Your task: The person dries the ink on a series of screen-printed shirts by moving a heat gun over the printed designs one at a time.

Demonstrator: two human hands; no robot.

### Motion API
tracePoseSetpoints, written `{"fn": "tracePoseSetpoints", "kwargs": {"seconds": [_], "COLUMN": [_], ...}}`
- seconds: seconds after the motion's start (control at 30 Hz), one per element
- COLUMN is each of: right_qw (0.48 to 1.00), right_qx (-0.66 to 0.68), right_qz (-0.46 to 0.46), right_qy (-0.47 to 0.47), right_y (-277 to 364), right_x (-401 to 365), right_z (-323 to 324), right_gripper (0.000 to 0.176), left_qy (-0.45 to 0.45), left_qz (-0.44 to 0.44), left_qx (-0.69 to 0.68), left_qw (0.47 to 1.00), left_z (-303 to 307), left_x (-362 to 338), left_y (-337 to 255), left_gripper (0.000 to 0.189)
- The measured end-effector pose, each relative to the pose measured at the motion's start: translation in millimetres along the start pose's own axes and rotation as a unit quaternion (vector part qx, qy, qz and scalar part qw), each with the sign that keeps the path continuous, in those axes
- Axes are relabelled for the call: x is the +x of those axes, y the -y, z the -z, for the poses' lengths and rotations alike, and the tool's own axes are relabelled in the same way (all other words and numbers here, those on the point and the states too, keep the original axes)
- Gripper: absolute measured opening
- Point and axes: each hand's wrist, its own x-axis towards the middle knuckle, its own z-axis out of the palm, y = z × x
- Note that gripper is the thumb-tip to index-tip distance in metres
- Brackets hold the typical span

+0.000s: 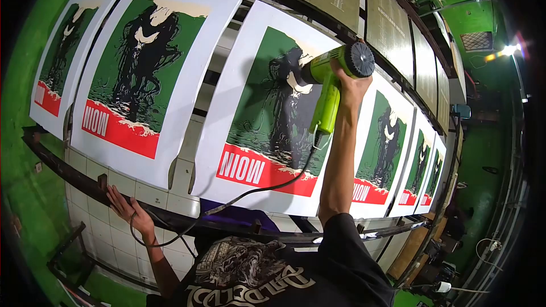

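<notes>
My right hand grips a lime-green heat gun with a black vented cap. Its dark nozzle points left, just above the middle of a printed shirt panel in green, black, cream and red. From the handle's base a black cord runs down and left, then loops by my left wrist. My left hand lies with outstretched fingers on the dark metal rail; it grasps nothing I can see. Whether the nozzle touches the print cannot be told.
More white panels with the same print stand in a row on both sides. Behind them runs a second row of olive boards with faint lettering. A bright lamp shines at right, and a tiled surface shows below the rail.
</notes>
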Motion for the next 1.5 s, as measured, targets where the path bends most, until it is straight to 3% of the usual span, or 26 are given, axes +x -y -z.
{"fn": "tracePoseSetpoints", "kwargs": {"seconds": [0.1,0.13,0.23,0.27,0.57,0.67,0.8,0.9,0.97,1.13,1.17,1.23,1.5], "right_qw": [0.994,0.998,0.999,0.998,0.997,0.999,0.998,0.999,0.997,0.999,0.997,0.999,1.000], "right_qx": [0.093,0.023,0.034,0.043,0.058,0.041,0.043,0.022,0.051,0.021,0.076,0.019,0.011], "right_qz": [-0.054,-0.058,-0.017,-0.049,-0.049,-0.009,-0.043,-0.002,-0.058,0.012,0.009,-0.025,-0.003], "right_qy": [-0.004,-0.002,0.016,-0.005,-0.016,-0.009,-0.019,-0.030,-0.006,-0.023,-0.032,-0.025,-0.021], "right_y": [9,8,6,6,9,10,15,14,5,0,-4,-9,-12], "right_x": [-3,-3,-3,-5,-13,-14,-18,-15,-12,-4,-3,2,13], "right_z": [1,4,6,7,16,16,18,15,23,6,3,1,-16], "right_gripper": [0.074,0.074,0.075,0.077,0.073,0.068,0.069,0.060,0.070,0.072,0.069,0.063,0.039], "left_qy": [0.004,0.001,-0.002,-0.002,-0.001,-0.007,-0.003,-0.007,-0.003,-0.004,-0.004,-0.003,0.001], "left_qz": [0.009,0.009,0.008,0.009,0.010,0.007,0.009,0.010,0.017,0.013,0.007,0.009,0.021], "left_qx": [-0.003,-0.003,-0.002,-0.002,-0.017,-0.012,-0.007,-0.014,-0.007,-0.027,-0.033,-0.032,-0.039], "left_qw": [1.000,1.000,1.000,1.000,1.000,1.000,1.000,1.000,1.000,1.000,0.999,0.999,0.999], "left_z": [-1,0,-1,-2,-2,-3,-2,-2,-3,1,2,5,4], "left_x": [-1,0,0,0,0,-1,-1,0,0,2,2,3,3], "left_y": [1,-2,-1,1,2,3,2,2,3,-1,-1,-3,-4], "left_gripper": [0.061,0.060,0.060,0.060,0.062,0.060,0.061,0.060,0.059,0.057,0.057,0.056,0.057]}}
